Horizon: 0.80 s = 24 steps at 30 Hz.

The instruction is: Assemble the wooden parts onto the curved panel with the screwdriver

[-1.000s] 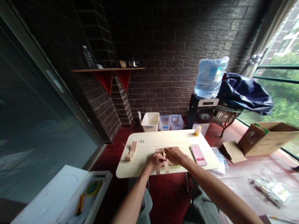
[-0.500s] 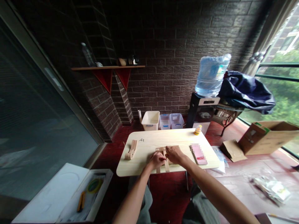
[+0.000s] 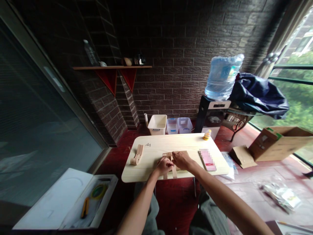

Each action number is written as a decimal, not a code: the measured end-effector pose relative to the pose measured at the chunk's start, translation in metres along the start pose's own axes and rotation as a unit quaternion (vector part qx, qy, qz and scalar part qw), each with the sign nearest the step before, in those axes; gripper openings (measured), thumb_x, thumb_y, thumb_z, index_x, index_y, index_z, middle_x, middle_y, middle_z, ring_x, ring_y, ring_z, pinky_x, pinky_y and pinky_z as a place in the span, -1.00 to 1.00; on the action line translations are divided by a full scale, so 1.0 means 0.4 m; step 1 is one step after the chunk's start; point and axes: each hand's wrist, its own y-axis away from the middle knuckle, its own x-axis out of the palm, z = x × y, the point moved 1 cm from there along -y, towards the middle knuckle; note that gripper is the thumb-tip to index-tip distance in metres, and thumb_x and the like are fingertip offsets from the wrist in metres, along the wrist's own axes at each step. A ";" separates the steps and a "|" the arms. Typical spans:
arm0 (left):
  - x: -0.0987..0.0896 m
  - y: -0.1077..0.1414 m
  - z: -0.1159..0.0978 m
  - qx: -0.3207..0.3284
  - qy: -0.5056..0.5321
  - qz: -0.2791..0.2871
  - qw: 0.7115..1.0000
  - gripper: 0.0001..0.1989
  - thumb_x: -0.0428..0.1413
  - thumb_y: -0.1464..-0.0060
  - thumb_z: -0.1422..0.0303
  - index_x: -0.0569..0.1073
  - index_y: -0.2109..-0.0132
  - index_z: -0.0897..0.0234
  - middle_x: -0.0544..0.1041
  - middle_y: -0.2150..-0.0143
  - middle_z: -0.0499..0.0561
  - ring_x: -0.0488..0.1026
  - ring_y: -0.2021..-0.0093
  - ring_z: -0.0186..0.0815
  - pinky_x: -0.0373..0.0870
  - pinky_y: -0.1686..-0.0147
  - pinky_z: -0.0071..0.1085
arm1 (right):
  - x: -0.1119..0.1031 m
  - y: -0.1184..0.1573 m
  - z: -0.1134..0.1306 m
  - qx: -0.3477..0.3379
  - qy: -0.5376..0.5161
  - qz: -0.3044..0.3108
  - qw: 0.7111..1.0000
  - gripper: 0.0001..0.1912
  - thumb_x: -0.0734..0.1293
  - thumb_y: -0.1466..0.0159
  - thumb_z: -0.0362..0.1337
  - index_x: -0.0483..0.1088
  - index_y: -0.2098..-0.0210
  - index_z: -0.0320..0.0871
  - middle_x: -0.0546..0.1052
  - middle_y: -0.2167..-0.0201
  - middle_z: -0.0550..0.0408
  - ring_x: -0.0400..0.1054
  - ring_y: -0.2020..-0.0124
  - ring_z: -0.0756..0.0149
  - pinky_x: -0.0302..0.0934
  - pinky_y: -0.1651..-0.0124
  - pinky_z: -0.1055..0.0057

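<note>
Near the front edge of the pale table [image 3: 154,143], a light wooden assembly of flat strips [image 3: 174,172] lies under both hands. A broad wooden panel [image 3: 186,152] shows behind and to the right. My left hand [image 3: 164,165] is closed over the strips, its fingertips pinched beside the other hand. My right hand [image 3: 181,160] is closed too, bent down from the right with its fingers meeting the left ones. Whatever sits between the fingertips is too small and hidden to name. Another jointed wooden piece [image 3: 139,154] rests at the table's left side.
A pink box-like item [image 3: 207,160], partly pixelated, lies right of my hands. A yellow-capped little bottle [image 3: 207,134] stands at the back right corner. An open white case [image 3: 97,209] with tape and a yellow-black tool is at lower left. Plastic bins [image 3: 157,125] stand behind the table.
The whole view has shifted slightly, so the table appears a little higher. Both hands stay together on the wooden assembly, with the right fingers drawn slightly left.
</note>
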 end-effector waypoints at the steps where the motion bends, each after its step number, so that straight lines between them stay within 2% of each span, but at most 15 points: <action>1: -0.001 0.001 -0.001 -0.001 0.002 0.001 1.000 -0.86 0.20 -0.07 0.35 0.69 0.29 0.12 0.65 0.21 -0.01 0.51 0.04 -0.18 0.37 -0.09 -0.27 | 0.001 -0.003 -0.001 0.007 0.000 0.001 1.000 -0.71 0.20 -0.44 -0.22 0.35 -0.07 -0.23 0.62 0.09 -0.24 0.57 0.11 0.07 0.33 0.15 0.29; 8: 0.006 -0.001 0.011 -0.001 0.011 -0.004 1.000 -0.87 0.21 -0.06 0.36 0.68 0.29 0.12 0.63 0.20 -0.01 0.51 0.03 -0.19 0.38 -0.09 -0.28 | -0.002 -0.005 -0.015 -0.016 0.011 -0.001 1.000 -0.70 0.25 -0.38 -0.27 0.34 -0.08 -0.16 0.63 0.07 -0.19 0.56 0.10 0.06 0.34 0.13 0.27; 14: 0.008 0.000 0.018 0.014 0.007 -0.006 1.000 -0.80 0.18 -0.06 0.42 0.68 0.21 0.10 0.65 0.18 -0.03 0.51 0.02 -0.20 0.37 -0.10 -0.30 | 0.011 -0.002 -0.006 -0.008 0.023 -0.007 1.000 -0.70 0.21 -0.45 -0.20 0.31 -0.10 -0.21 0.62 0.06 -0.25 0.57 0.12 0.08 0.34 0.12 0.28; 21: 0.000 0.001 0.006 0.008 -0.019 -0.002 1.000 -0.89 0.18 -0.05 0.39 0.62 0.36 0.17 0.62 0.23 0.00 0.49 0.02 -0.18 0.38 -0.06 -0.30 | 0.010 0.002 0.027 0.002 0.050 -0.002 0.999 -0.60 0.20 -0.45 -0.08 0.32 -0.14 -0.22 0.62 0.11 -0.29 0.57 0.11 -0.04 0.36 0.18 0.24; 24: 0.000 0.002 0.006 0.001 -0.020 -0.006 1.000 -0.90 0.18 -0.05 0.38 0.60 0.38 0.17 0.62 0.23 0.00 0.49 0.01 -0.18 0.37 -0.06 -0.31 | 0.006 0.005 0.030 -0.013 0.042 -0.003 0.999 -0.61 0.24 -0.43 -0.11 0.32 -0.15 -0.18 0.62 0.08 -0.27 0.57 0.08 -0.05 0.35 0.17 0.25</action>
